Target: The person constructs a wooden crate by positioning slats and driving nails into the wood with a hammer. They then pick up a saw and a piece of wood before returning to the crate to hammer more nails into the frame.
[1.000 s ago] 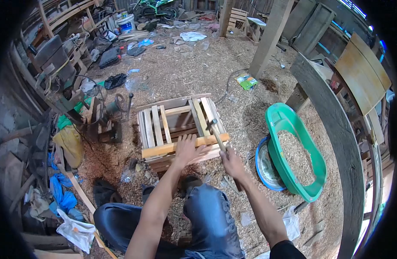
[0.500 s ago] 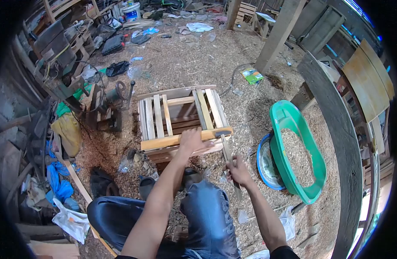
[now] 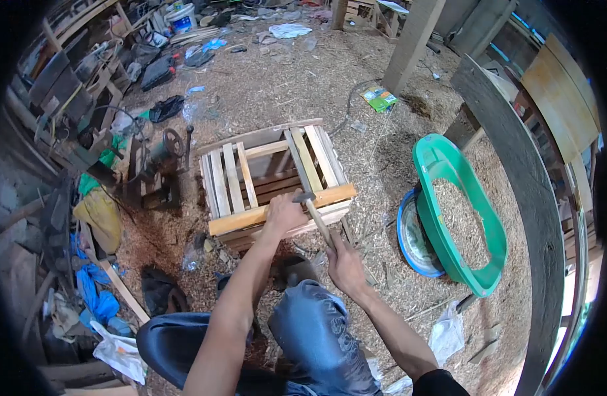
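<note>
A slatted wooden crate (image 3: pixel 272 155) rests on the ground in front of my knees. Across its near edge lies a yellowish wooden strip (image 3: pixel 241 220), and my left hand (image 3: pixel 285 214) presses down on it. The fingers of that hand are drawn together at the strip; anything pinched in them is too small or hidden. My right hand (image 3: pixel 348 269) is closed around the wooden handle of a hammer (image 3: pixel 320 223). The dark hammer head is over the strip, right beside my left fingertips.
To the right are a green plastic tub (image 3: pixel 491 264) and a blue-rimmed basin (image 3: pixel 409 241). A machine with a handwheel (image 3: pixel 173 144) stands on the left. A wooden post (image 3: pixel 412 49) rises behind, and a dark plank (image 3: pixel 514 171) runs along the right. Wood shavings cover the floor.
The hammer has moved left along the strip, its head now beside my left fingers. My left fingers, stretched out before, are now drawn in. The view has shifted slightly.
</note>
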Demonstrator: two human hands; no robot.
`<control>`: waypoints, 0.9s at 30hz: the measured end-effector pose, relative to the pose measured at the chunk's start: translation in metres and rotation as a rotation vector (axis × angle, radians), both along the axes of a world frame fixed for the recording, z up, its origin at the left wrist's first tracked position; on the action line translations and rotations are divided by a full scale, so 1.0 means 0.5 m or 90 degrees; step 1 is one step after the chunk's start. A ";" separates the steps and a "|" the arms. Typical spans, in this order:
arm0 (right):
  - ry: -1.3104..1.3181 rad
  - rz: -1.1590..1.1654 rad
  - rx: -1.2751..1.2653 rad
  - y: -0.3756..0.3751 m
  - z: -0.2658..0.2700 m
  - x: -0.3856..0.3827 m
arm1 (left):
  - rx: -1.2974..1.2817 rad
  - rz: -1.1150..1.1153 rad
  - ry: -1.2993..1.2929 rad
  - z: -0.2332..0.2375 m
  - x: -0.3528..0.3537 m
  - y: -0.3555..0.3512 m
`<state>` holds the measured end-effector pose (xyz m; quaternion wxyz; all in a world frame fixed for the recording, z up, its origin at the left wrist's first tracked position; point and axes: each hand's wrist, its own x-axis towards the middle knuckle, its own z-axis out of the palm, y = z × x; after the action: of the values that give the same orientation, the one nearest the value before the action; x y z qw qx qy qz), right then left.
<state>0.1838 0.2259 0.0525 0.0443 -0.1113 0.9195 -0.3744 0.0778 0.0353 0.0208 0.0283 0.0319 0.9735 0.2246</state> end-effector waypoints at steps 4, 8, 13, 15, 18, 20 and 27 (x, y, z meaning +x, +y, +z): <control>-0.043 -0.011 0.081 0.022 -0.005 0.004 | -0.212 -0.042 0.021 0.011 0.022 -0.056; -0.081 0.021 0.029 0.007 -0.002 0.017 | -0.167 -0.021 -0.051 0.033 0.034 -0.070; -0.045 0.046 -0.007 -0.013 -0.011 0.019 | -0.127 -0.021 -0.065 0.021 0.030 -0.080; -0.111 -0.027 0.001 -0.009 -0.010 0.016 | -0.129 -0.022 -0.038 0.018 0.029 -0.075; -0.099 -0.038 -0.081 -0.046 -0.007 0.034 | -0.105 -0.028 -0.018 0.011 0.031 -0.082; -0.075 -0.012 -0.024 -0.036 -0.016 0.032 | -0.067 -0.046 -0.028 0.007 0.031 -0.089; -0.099 -0.002 -0.033 -0.035 0.011 0.031 | -0.105 -0.034 -0.038 0.013 0.031 -0.084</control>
<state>0.1992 0.2082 0.0582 0.1123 -0.0816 0.9036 -0.4053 0.0933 -0.0066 0.0271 0.0660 0.0484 0.9863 0.1435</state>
